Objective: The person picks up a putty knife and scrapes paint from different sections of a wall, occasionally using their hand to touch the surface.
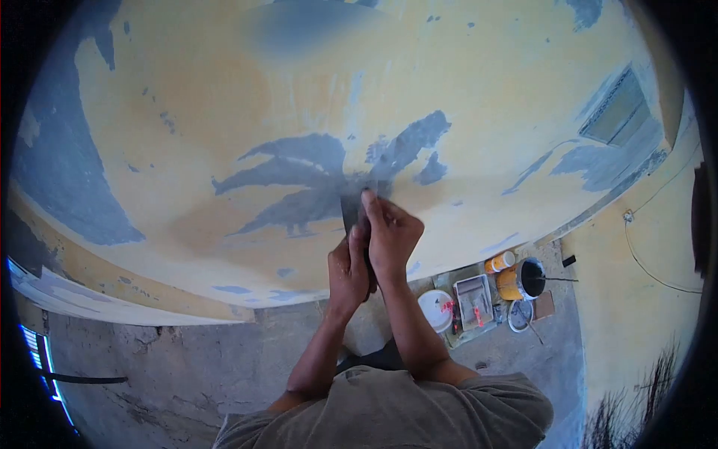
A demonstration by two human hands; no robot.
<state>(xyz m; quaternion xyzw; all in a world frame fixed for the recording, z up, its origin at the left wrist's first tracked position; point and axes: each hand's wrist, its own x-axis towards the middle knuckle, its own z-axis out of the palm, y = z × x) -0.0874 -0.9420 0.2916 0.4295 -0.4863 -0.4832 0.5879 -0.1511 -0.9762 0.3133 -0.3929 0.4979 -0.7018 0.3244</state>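
Note:
Both my hands are closed on a flat scraper [349, 212], whose dark blade rests against the yellow wall [224, 97]. My left hand [348, 275] wraps round the lower part of the handle. Higher up, my right hand [395, 238] grips it with the thumb stretched along the tool towards the blade. Around the blade spreads a bare grey patch [292, 176] with ragged edges, where the yellow paint is gone. Most of the handle is hidden by my fingers.
On the floor at right stand a yellow bucket [511, 285] with a dark inside, a small orange-and-white tub [499, 262], a white round lid or tub [435, 311], a paint tray [474, 302] and a small pail [520, 315] with a stick. A cable [645, 263] hangs on the right wall.

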